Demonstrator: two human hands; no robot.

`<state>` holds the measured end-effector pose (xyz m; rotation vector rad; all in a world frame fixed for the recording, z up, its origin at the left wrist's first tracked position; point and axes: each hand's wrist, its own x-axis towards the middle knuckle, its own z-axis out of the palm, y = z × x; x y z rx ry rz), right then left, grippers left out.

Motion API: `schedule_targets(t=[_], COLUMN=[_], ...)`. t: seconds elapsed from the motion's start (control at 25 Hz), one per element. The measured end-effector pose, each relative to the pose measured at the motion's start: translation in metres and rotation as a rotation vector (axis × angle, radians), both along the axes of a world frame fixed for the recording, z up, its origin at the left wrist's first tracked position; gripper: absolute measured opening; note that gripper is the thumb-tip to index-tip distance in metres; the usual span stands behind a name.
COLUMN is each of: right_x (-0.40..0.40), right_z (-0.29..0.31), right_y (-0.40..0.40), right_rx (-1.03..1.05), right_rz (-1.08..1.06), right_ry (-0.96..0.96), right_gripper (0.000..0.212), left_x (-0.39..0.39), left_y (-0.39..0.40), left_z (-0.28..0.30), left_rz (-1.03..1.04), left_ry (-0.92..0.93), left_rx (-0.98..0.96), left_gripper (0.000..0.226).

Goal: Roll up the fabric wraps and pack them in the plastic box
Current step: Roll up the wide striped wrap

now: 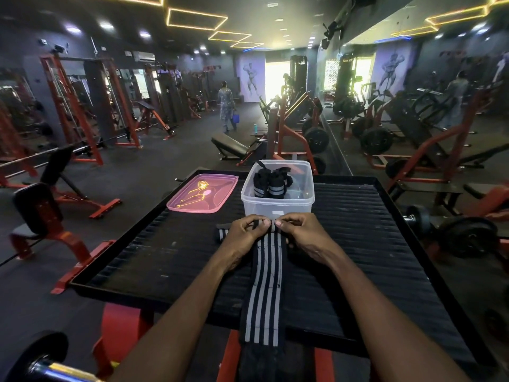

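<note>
At 6 o'clock, nearest me, the striped fabric wrap (265,293) hangs over the near edge of the black ribbed platform (371,244) and runs straight away toward 12 o'clock. Its loose tail drops below the platform lip, in front of the red frame (124,321) underneath.

My left hand (242,238) and right hand (300,235) meet at the far end of the wrap. Both pinch it: thumbs and curled fingers clamp the end from each side, thumb tips almost touching at the centre line. A short black strap end (221,230) sticks out at 9 o'clock from my left hand, lying flat on the platform.

Just beyond my fingertips, at 12 o'clock, stands the clear plastic box (277,206), open at the top. Rolled wraps (271,183) sit inside, upright against each other. The pink lid (202,194) lies flat at 10 o'clock from the box, near the far left platform edge.

The raised platform rim (399,213) bounds the surface. Bare ribbed surface lies at 3 o'clock and 9 o'clock of my hands.

Past the platform, benches (231,147) and weight racks (71,106) line a dark open floor, and a person (227,106) stands far off at 11 o'clock.
</note>
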<state>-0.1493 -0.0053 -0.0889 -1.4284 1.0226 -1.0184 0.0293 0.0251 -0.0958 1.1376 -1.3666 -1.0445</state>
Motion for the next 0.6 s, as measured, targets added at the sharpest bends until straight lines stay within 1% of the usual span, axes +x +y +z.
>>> schedule_targets(t=[0.04, 0.08, 0.12, 0.28, 0.36, 0.44, 0.52, 0.6], right_x=[0.0002, 0.0004, 0.0009, 0.0002, -0.0005, -0.0019, -0.0023, -0.0017], right_z=[-0.0001, 0.0004, 0.0001, -0.0004, 0.0006, 0.0027, 0.0043, 0.0033], right_y=[0.0001, 0.0013, 0.0017, 0.0025, 0.0031, 0.0051, 0.0061, 0.0041], right_rx=[-0.009, -0.012, 0.004, 0.123, 0.081, 0.008, -0.046, -0.055], right_rz=[-0.004, 0.009, 0.029, 0.069, 0.036, 0.002, -0.006, -0.004], right_ry=[-0.010, -0.022, -0.038, -0.095, -0.060, -0.070, -0.088, -0.088], right_gripper=[0.010, 0.012, 0.015, 0.019, 0.018, 0.012, 0.019, 0.024], left_x=[-0.0006, -0.0006, -0.0003, 0.0007, -0.0003, -0.0014, -0.0010, 0.0005], left_y=[0.0003, 0.0003, -0.0004, -0.0004, -0.0008, -0.0009, -0.0017, -0.0029], left_z=[0.0003, 0.0007, 0.0001, -0.0023, -0.0036, -0.0024, -0.0026, -0.0044], left_rz=[0.003, 0.016, 0.035, 0.060, 0.064, 0.063, 0.061, 0.069], left_ry=[-0.009, -0.029, -0.054, -0.134, -0.129, -0.071, -0.066, -0.127], left_rx=[0.011, 0.016, 0.011, -0.035, -0.049, -0.014, 0.024, 0.016], left_gripper=[0.032, 0.037, 0.037, 0.021, 0.014, 0.016, 0.021, 0.019])
